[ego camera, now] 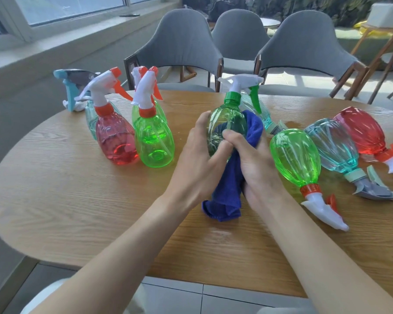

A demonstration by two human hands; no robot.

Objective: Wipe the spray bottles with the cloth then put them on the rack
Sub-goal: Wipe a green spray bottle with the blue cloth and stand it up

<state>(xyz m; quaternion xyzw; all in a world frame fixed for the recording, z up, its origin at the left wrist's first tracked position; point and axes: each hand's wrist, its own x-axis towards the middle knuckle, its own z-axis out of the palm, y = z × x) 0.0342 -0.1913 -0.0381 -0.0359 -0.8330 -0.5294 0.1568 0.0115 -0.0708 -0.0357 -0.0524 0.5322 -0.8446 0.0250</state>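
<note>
Near the far left edge of the table (77,200) a cluster of bottles stands upright, the standing red bottle (115,137) and the standing green bottle (153,141) at its front. Just right of them, over the middle, my left hand (197,152) curls round the left flank of the green-capped bottle (227,120), holding it upright. My right hand (256,164) is closed on the blue cloth (229,191), pressing it to the bottle's right side; the cloth's tail hangs down to the wood. Just beside my right wrist is the lying green bottle (295,155), then the teal bottle (334,146) and the lying red bottle (363,130) toward the right edge. I see no rack.

I judge that hard rubbing could twist the slick plastic out of my left fingers. My right forearm could also nudge the lying green bottle, which is round and would likely roll.
</note>
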